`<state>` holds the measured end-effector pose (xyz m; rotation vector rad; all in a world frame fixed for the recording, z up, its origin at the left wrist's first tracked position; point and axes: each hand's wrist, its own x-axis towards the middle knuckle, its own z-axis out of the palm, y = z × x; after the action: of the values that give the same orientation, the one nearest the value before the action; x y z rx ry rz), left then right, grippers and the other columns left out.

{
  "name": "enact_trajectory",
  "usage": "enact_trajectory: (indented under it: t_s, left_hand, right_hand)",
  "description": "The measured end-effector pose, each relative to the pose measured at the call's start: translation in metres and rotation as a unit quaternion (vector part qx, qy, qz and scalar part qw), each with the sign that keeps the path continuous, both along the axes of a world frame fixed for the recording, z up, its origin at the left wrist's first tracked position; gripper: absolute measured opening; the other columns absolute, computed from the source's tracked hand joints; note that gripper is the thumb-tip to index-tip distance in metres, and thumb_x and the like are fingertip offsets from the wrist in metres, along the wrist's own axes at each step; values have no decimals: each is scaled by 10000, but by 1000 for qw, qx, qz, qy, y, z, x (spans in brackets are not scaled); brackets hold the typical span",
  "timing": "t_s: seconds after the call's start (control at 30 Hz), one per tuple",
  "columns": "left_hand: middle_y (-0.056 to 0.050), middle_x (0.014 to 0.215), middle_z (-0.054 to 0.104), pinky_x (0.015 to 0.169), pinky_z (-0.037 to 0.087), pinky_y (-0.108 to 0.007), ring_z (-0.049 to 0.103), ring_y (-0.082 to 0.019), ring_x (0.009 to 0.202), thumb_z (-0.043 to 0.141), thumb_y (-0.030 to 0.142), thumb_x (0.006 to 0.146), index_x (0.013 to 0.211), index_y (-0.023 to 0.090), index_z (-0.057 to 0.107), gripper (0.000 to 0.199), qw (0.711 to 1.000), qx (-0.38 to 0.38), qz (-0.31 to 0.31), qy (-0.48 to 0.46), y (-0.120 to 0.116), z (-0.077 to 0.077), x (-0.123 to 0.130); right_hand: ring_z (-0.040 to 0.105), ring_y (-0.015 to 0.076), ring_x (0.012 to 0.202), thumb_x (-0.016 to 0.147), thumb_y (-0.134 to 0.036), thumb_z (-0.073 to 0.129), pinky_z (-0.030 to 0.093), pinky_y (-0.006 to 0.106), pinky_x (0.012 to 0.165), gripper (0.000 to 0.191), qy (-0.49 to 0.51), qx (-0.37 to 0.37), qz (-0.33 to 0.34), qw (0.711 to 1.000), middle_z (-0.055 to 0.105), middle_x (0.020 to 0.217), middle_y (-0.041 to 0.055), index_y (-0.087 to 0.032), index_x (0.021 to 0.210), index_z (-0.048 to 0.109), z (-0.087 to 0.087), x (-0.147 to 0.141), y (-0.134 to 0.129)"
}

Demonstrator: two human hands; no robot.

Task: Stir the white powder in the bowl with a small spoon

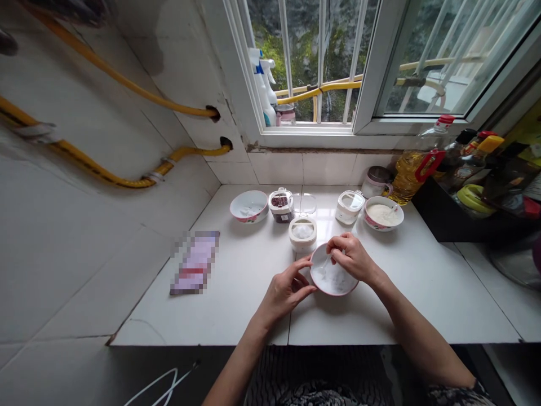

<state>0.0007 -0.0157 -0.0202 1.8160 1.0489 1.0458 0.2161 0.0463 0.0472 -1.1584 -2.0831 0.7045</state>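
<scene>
A white bowl with a pink rim [338,294] stands near the middle of the counter, with white powdery or grainy stuff [335,279] inside. My left hand [286,286] grips its left edge between thumb and fingers. Above the bowl, my right hand [351,256] is closed around the handle of a small pale spoon [326,261], whose lower end slants into the white stuff. Just behind the bowl sits a small open jar of white grains [302,232]. Fingers hide part of the spoon and the far right rim.
Farther back are another bowl [249,207], a jar of dark red contents [282,206], a lidded clear jar [350,207] and a bowl of cream-coloured powder [384,216]. An oil bottle [409,172] and a dark bottle rack [442,217] stand right. A purple packet [195,264] lies left.
</scene>
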Motion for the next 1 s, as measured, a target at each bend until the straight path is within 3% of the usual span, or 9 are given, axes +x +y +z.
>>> enact_trajectory:
  t_s: [0.13,0.27,0.63,0.73,0.83,0.93,1.0]
  left_hand:
    - [-136,1392,613,585,614,-235,724,-122,680,688,277,873,1219,231,560,372,1000,1,0,-2,0,-1,-1]
    - [-133,1390,615,589,622,-247,730,-129,682,686,272,870,1219,233,560,373,1000,0,-1,2,0,-1,-1]
    - [-129,1418,597,610,632,-253,723,-123,690,700,234,854,1214,235,570,383,1000,-5,-1,-1,0,3,1]
    - [-134,1415,599,596,629,-248,726,-124,685,700,220,851,1230,233,567,402,1000,2,0,0,0,3,1]
    - [-128,1383,623,602,631,-257,725,-127,682,706,221,849,1233,235,567,408,1000,5,2,5,0,2,1]
    - [-105,1229,709,613,630,-255,724,-132,676,705,223,852,1237,227,570,409,1000,3,1,0,0,2,2]
    - [-102,1207,715,602,626,-244,724,-131,678,707,234,855,1234,221,574,402,1000,6,0,-6,1,2,2]
  right_hand:
    - [555,150,571,731,-151,459,457,295,688,180,83,-87,-4,993,637,542,-10,-205,665,617,2,3,1]
    - [509,127,471,684,-220,491,408,243,507,132,195,-203,-20,959,606,495,-12,-191,658,617,3,6,6]
    - [501,126,438,609,-259,556,400,253,472,100,299,-255,-79,916,595,448,-2,-181,614,618,6,9,16]
    - [554,136,500,664,-290,583,447,265,524,117,328,-212,-99,915,630,528,6,-181,691,616,6,4,18]
    - [617,157,606,801,-335,566,503,298,625,158,319,-109,-119,934,682,662,26,-189,839,613,6,-5,17]
    - [662,187,730,919,-309,503,521,348,732,162,232,32,-117,965,727,819,64,-201,976,610,4,-13,15]
    - [670,204,770,944,-249,479,502,396,830,156,136,131,-81,979,742,859,77,-208,988,624,3,-15,14]
